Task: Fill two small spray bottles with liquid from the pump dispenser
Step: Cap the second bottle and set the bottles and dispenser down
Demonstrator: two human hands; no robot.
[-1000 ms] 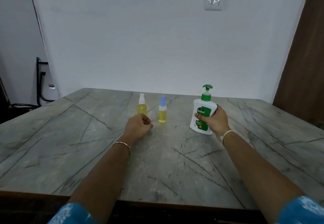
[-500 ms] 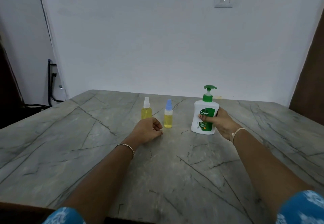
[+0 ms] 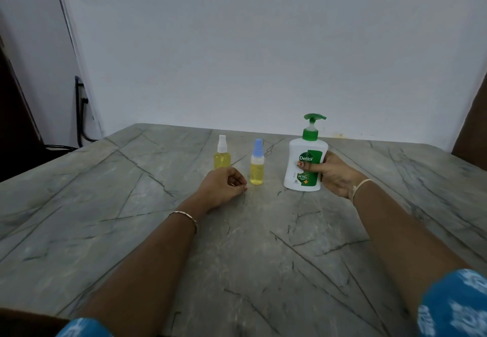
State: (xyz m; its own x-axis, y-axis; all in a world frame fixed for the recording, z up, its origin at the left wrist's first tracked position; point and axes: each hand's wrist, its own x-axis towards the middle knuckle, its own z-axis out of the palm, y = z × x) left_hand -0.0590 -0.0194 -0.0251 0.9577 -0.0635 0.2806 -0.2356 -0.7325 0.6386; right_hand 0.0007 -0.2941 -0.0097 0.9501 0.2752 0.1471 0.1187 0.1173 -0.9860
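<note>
Head view. Grey stone-look table [image 3: 131,205], matt, crossed by dark crack-like veins. Toward its far edge, upright in a row, long axes vertical: white-capped spray bottle [image 3: 222,156], blue-capped spray bottle [image 3: 257,170], pump dispenser [image 3: 293,162]. Both small bottles clear, cylindrical, filled with yellow liquid to near the shoulder. Dispenser of glossy white plastic, rounded, green label facing the camera, green pump head on top, spout seemingly aimed right, though blurred. Right hand [image 3: 336,175] wrapped round the dispenser's right side, fingertips across the label. Left hand [image 3: 224,186] curled into a loose fist, gripping nothing, resting on the table just before the white-capped bottle, beside the blue-capped one. Thin bracelet [image 3: 184,216] at the left wrist.
</note>
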